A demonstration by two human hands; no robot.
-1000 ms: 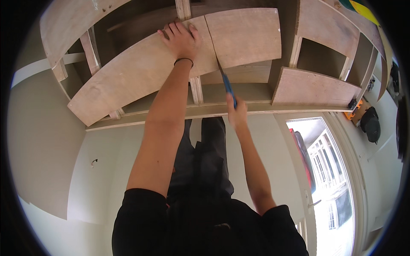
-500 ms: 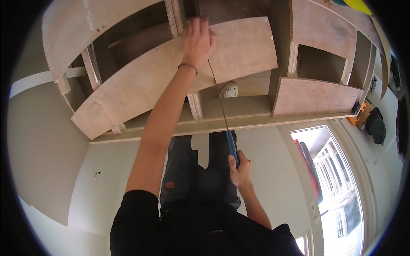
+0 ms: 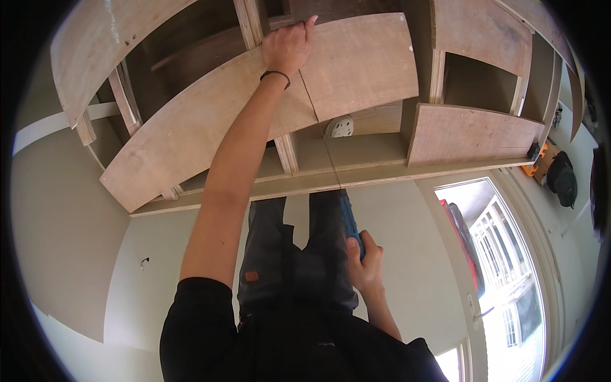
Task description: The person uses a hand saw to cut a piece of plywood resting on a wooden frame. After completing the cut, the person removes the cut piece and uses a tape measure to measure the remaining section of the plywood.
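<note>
My left hand [image 3: 287, 46] grips the far edge of a long curved plywood board [image 3: 210, 114], its fingers bent over the edge and partly hidden. The board lies tilted across a wooden frame. A dark, narrow slit runs through it from beside my left hand to the near edge. In my right hand [image 3: 366, 262], below the frame, is the blue handle of a handsaw [image 3: 352, 224]. Its thin blade, seen nearly edge-on, reaches up toward the board past the frame's front rail [image 3: 261, 190]. How the blade meets the slit is hard to make out.
Plywood panels [image 3: 477, 135] cover parts of the frame at right, with another panel [image 3: 121, 38] at upper left. A pale perforated clog [image 3: 340, 126] shows beneath the board. At right are a bright doorway [image 3: 503, 274] and a black cap [image 3: 560, 178].
My right hand and the saw have drawn down, away from the board. My left hand has shifted slightly up and left, its thumb now spread. The whole view has shifted a little.
</note>
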